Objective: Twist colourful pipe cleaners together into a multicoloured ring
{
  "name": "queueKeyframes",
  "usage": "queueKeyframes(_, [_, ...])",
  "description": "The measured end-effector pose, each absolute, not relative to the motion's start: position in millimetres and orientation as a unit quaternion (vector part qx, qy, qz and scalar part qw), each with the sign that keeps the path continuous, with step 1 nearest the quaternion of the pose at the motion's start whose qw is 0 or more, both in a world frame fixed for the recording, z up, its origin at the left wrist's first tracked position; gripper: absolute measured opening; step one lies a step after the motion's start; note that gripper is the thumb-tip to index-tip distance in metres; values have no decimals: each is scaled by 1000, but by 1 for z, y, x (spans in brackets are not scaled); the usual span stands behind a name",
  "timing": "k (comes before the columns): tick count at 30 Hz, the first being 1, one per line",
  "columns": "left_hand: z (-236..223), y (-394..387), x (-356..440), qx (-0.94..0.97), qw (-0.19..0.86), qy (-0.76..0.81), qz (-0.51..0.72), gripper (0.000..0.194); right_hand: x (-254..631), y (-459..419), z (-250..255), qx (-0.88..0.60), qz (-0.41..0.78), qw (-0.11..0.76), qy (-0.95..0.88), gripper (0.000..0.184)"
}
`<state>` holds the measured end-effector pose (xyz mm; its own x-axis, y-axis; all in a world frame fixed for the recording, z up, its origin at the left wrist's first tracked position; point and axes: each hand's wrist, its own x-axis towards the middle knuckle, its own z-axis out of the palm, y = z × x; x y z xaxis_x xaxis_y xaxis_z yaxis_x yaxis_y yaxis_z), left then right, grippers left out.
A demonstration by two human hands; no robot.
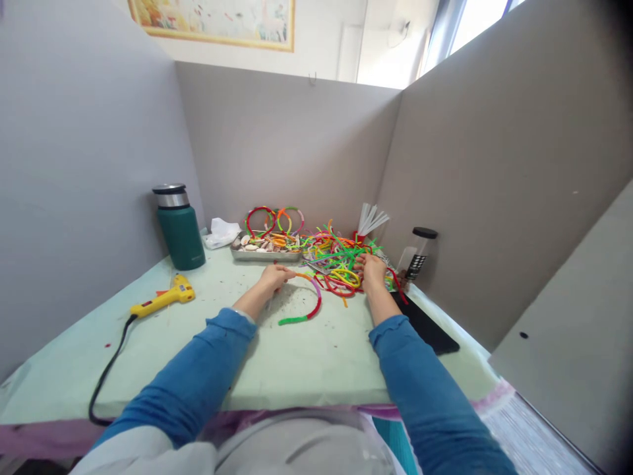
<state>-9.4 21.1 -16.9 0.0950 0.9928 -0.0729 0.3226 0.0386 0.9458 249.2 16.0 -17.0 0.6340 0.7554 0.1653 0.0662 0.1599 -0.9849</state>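
My left hand (275,277) pinches one end of a C-shaped headband (317,305) wrapped in fuzzy orange, purple, red and green sections. Its green end points left, low over the tabletop. My right hand (372,269) is at the right side of a tangled heap of coloured pipe cleaners (332,249), with its fingers drawn together. What lies between those fingers is too small to make out. Just right of this hand, a red pipe cleaner (399,289) sticks out.
A metal tray (267,256) holds shell-like pieces, with wrapped rings (260,210) behind it. On the left are a yellow glue gun (165,300) with a black cord and a green bottle (180,237). White glue sticks (370,219), a clear bottle (419,254) and a black flat object (430,326) are rightward.
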Motion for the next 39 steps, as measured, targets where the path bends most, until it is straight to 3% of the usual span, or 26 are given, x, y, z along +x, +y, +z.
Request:
queueKeyframes(14, [-22, 23, -10, 611, 460, 530, 366, 22, 250, 18, -19, -594, 268, 670, -356, 31])
queueKeyframes(34, [-20, 22, -9, 593, 475, 527, 381, 42, 249, 18, -21, -592, 277, 666, -360, 31])
queueKeyframes(39, [-18, 19, -9, 615, 453, 538, 357, 32, 250, 18, -21, -614, 248, 644, -383, 33])
